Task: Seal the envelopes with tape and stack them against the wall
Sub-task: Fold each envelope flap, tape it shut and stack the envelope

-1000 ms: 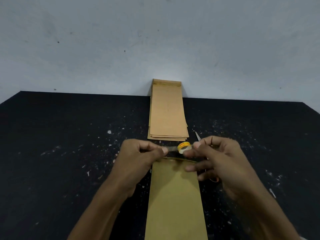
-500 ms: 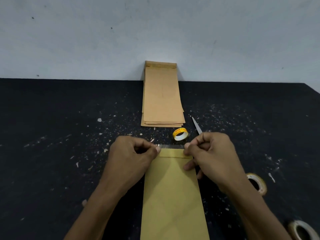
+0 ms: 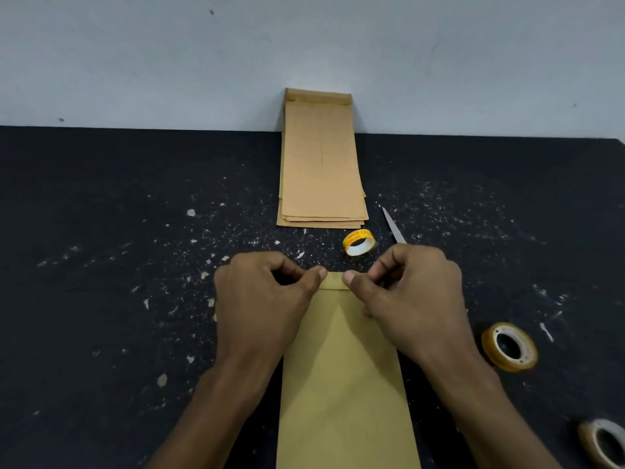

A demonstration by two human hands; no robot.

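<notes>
Both thumbs have been drawn closer together along the envelope's top flap since half a second ago, and the small tape roll (image 3: pixel 359 242) is seen unmoved beyond them. One left hand (image 3: pixel 267 299) is curled at the envelope's (image 3: pixel 345 384) upper left corner, its thumb pressed flat on the flap; whether anything is pinched cannot be told. One single envelope lies lengthwise on the black desk (image 3: pixel 101 265), its top edge held under both hands. One stack of envelopes (image 3: pixel 321 170) is laid further back, its far end against the wall (image 3: pixel 304 45). One right hand (image 3: pixel 416 299) is likewise curled at the upper right corner, thumb down. One blade tip (image 3: pixel 392 228) is seen just behind it. Three tape rolls are counted: the small one, a yellow roll (image 3: pixel 509 346) to the right, and a pale roll (image 3: pixel 605 441) at the frame's lower right edge.
</notes>
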